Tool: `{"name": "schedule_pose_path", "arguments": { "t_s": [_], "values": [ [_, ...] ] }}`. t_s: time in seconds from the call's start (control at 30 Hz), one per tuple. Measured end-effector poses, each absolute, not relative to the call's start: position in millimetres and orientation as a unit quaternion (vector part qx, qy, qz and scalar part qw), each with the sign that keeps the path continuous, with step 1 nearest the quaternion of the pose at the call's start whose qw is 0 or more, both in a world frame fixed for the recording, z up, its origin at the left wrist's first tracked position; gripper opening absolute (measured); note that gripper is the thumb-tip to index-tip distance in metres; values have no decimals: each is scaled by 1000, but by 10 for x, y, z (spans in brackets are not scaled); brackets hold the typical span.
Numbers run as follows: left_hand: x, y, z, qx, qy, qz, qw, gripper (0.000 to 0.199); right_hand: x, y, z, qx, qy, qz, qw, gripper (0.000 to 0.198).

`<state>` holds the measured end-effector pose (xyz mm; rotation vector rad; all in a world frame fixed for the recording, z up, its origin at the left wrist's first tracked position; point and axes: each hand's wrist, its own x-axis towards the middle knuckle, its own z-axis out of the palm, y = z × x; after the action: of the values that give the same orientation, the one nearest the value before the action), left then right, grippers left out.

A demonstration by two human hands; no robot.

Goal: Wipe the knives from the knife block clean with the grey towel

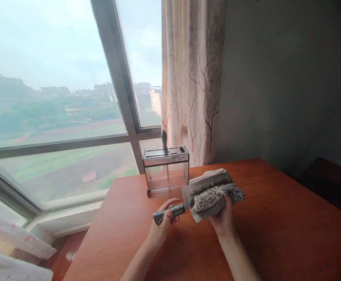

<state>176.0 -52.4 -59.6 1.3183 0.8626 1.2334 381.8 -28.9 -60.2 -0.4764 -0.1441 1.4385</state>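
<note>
My left hand [165, 220] is closed round the dark handle of a cleaver [208, 183], whose broad blade points to the right. A fluffy grey cloth [214, 199] is folded about the blade, covering part of both faces. My right hand [224, 218] grips this cloth from below, its fingers partly hidden behind it. Both are held up above the wooden table. Behind them on the table stands a clear knife block [167, 158] with a dark frame. One dark-handled tool [164, 141] is upright in its slot, its thin shaft showing through the clear wall.
The reddish-brown table [276, 218] reaches out to the right and front. A large window [56, 117] is on the left, with a patterned curtain [194, 78] beside it. A dark grey wall [270, 86] rises behind the table's right side.
</note>
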Motion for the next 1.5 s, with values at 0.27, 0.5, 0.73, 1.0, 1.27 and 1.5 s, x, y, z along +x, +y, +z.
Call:
{"name": "schedule_pose_path", "arguments": {
  "t_s": [0.27,0.5,0.73,1.0,1.27,1.5],
  "values": [
    [1991,-511,-689,534,323,581,523,62,3478,-397,-688,-230,-144,698,663,37],
    [1932,-493,-656,493,316,599,546,57,3372,-432,-732,-267,-216,683,645,42],
    [1806,-476,-517,498,375,600,502,61,3544,-342,-703,-258,-137,671,681,37],
    [1771,-469,-513,516,409,569,493,45,3769,-263,-708,-232,-100,639,727,33],
    [1733,-540,-492,484,434,545,529,35,3760,-269,-722,-229,-78,647,723,30],
    [1717,-544,-479,583,380,441,567,32,3717,-305,-685,-214,-73,682,696,32]
  ]
}}
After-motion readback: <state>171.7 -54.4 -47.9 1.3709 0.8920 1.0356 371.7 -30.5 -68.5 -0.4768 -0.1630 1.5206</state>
